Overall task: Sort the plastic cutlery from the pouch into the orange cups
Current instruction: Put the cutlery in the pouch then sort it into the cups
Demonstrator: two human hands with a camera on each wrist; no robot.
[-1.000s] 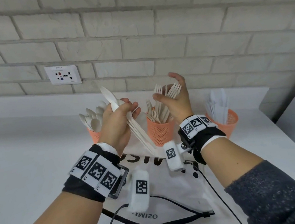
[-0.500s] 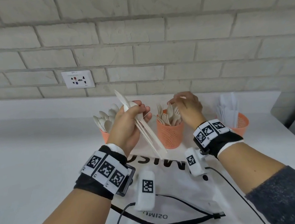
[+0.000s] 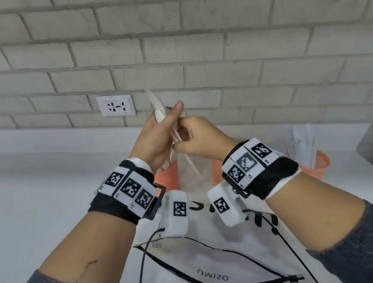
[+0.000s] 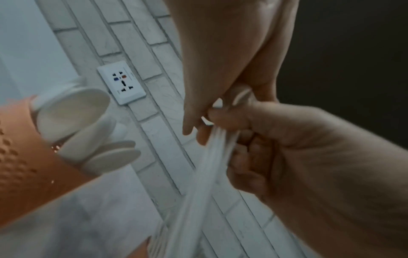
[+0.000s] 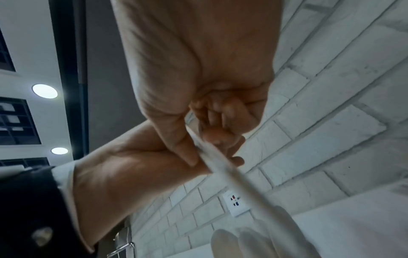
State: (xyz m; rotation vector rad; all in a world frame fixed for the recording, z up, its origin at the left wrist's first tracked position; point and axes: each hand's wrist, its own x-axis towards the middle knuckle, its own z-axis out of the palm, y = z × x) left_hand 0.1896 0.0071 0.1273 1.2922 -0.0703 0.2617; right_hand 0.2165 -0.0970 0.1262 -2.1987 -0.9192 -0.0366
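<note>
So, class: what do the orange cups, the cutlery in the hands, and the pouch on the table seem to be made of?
orange cups: likely moulded plastic, matte, with perforated walls.
cutlery: thin white plastic, smooth, slightly glossy; blurred, so hedged.
pouch: probably white woven fabric, soft and creased, with a black drawstring and printed lettering.

A wall of pale grey-white bricks (image 3: 191, 44) with darker mortar lines fills the background. A white wall socket (image 3: 115, 105) with red and blue marks is set low in it, just above a white ledge (image 3: 36, 138). Below lies a white table (image 3: 23, 212). The right wrist view shows two round ceiling lights (image 5: 44, 91) glowing beside a dark beam (image 5: 68, 69).
</note>
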